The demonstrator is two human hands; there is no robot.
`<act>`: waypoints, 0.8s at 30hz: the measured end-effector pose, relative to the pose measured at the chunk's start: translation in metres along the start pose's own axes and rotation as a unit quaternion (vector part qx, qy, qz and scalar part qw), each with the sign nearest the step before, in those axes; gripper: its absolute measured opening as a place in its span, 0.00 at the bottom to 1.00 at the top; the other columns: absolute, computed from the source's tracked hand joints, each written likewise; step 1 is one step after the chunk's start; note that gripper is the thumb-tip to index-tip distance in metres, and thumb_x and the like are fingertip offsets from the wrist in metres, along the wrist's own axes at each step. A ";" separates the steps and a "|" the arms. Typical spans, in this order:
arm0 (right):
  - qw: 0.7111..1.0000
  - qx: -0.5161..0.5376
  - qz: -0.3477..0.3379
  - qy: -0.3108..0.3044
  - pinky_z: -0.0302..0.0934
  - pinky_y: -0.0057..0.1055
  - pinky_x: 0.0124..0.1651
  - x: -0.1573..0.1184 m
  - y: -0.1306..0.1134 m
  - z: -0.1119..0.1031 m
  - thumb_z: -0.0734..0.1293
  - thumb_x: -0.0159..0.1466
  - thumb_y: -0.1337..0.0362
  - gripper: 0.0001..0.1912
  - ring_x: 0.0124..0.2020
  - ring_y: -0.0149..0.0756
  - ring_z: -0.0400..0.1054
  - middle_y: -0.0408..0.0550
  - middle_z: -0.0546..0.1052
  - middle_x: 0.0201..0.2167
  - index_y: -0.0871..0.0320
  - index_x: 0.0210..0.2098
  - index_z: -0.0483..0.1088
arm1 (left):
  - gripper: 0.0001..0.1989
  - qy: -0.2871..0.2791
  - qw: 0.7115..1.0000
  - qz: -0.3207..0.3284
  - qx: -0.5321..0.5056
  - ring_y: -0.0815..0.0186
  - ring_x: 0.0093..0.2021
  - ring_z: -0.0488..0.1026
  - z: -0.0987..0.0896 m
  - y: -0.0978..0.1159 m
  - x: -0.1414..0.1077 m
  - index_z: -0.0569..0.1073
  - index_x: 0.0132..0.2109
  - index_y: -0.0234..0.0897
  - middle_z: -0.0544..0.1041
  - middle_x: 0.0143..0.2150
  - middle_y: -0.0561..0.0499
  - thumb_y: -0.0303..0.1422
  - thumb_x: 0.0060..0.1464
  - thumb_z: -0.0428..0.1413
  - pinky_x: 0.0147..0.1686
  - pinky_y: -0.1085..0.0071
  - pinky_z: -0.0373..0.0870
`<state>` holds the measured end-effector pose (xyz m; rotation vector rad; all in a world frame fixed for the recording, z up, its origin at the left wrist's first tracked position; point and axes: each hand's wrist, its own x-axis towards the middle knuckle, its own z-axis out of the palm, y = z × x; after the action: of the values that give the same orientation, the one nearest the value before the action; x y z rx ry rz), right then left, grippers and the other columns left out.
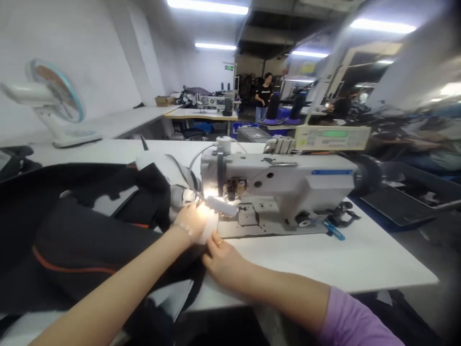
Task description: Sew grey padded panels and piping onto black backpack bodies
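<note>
A grey-white sewing machine [281, 178] stands on the white table, its lamp glowing brightly near the needle area. My left hand [190, 221] rests on the fabric just left of the needle area; glare hides its fingertips. Close in front of it, my right hand [225, 262] has its thumb and fingers closed on the near edge of a pale fabric piece [209, 231]. Black fabric with orange piping [97, 245] is heaped over the table on the left and joins the work under my hands.
A fan [57, 96] stands at the back left. Blue thread snips [334, 230] lie right of the machine. A control panel [333, 138] sits above it. Thread cones [273, 108] and a standing person [264, 96] are farther back. A dark tray [406, 199] is at the right.
</note>
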<state>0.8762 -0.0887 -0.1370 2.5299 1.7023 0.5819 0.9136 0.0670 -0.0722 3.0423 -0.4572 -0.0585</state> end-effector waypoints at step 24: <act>0.996 0.029 -0.052 0.071 0.53 0.34 0.27 -0.013 -0.032 -0.013 0.57 0.59 0.74 0.10 0.24 0.36 0.62 0.53 0.70 0.26 0.64 0.29 0.69 | 0.33 -0.104 0.985 0.123 0.060 0.64 0.51 0.71 0.030 -0.008 -0.043 0.61 0.62 0.40 0.59 0.66 0.55 0.18 0.48 0.43 0.45 0.69 0.72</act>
<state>0.8393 -0.0902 -0.1367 2.4723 1.9108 0.7310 0.8736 0.0851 -0.1016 3.0796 -0.8795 -0.3496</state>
